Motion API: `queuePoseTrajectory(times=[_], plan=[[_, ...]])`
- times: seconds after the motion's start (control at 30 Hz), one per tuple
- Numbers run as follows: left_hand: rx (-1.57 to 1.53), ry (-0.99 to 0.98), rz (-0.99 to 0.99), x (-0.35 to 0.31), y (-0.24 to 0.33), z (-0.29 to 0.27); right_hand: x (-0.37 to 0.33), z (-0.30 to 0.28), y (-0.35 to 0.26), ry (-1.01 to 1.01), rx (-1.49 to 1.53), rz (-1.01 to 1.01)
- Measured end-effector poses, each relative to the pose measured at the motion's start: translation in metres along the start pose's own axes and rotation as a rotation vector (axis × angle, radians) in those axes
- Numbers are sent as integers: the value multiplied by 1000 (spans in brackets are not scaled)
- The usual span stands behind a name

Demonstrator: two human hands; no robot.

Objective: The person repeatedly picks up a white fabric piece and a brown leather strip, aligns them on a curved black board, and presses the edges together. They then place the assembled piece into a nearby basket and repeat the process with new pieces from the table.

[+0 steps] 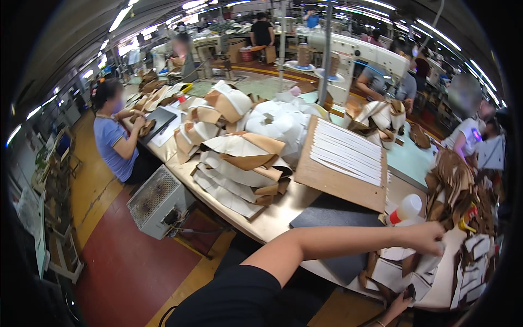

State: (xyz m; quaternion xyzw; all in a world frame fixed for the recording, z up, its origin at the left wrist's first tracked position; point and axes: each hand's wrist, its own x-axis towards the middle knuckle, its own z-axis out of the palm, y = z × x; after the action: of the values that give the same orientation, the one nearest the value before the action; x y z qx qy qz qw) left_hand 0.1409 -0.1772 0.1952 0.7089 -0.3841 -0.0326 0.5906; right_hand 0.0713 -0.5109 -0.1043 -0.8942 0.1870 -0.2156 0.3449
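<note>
My left arm reaches across to the right. My left hand [430, 237] is closed beside a pale bottle [408, 207] with a red band, above white-backed brown leather pieces [395, 272]. What it holds, if anything, is too blurred to tell. Lower down, at the table's near edge, my right hand [399, 306] grips the edge of a white-and-brown leather piece [419, 286]. A small dark shape shows at its fingertips.
A board [340, 201] carries rows of white strips. Left of it lie stacked leather panels [234, 180] and a white bundle [278, 120]. A black mat [332, 223] lies in front. Brown leather [452, 180] heaps right. A worker [117, 136] sits left near a metal heater-like box [160, 201].
</note>
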Motion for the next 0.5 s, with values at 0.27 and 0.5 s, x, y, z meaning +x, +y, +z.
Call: queuePoseTrajectory(times=[0.27, 0.5], plan=[[325, -68, -4, 24, 91, -58, -45, -36, -153, -60, -8, 109], [285, 26, 68, -15, 100, -99, -45, -43, -146, -15, 64, 70]])
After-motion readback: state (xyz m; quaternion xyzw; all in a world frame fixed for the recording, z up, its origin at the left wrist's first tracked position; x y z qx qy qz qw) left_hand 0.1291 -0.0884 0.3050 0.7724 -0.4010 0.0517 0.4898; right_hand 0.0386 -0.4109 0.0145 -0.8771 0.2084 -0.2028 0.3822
